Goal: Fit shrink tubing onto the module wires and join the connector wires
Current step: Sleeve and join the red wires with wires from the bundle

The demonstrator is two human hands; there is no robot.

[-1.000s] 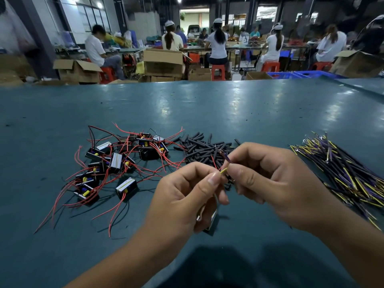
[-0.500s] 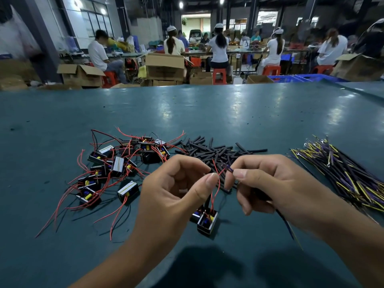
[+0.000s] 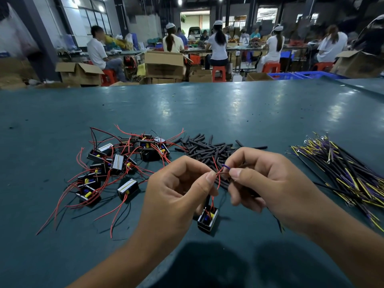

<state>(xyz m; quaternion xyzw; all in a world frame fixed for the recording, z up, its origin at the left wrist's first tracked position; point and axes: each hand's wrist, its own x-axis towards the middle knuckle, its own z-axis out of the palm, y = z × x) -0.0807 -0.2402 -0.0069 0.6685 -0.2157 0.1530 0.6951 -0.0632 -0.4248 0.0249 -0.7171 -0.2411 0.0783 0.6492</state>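
Head view: the left hand pinches a red module wire, and the right hand pinches a purple connector wire meeting it between the fingertips. The black module hangs just below both hands. Shrink tubing pieces lie beyond them.

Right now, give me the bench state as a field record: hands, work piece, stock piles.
left hand: pinches a red module wire
right hand: pinches a purple-tipped connector wire, meeting the red wire
module in work: hangs by its red wires below the hands
spare modules: loose pile with red leads, left on the table
shrink tubing: black pieces heaped behind the hands
connector wires: yellow and purple bundle, right
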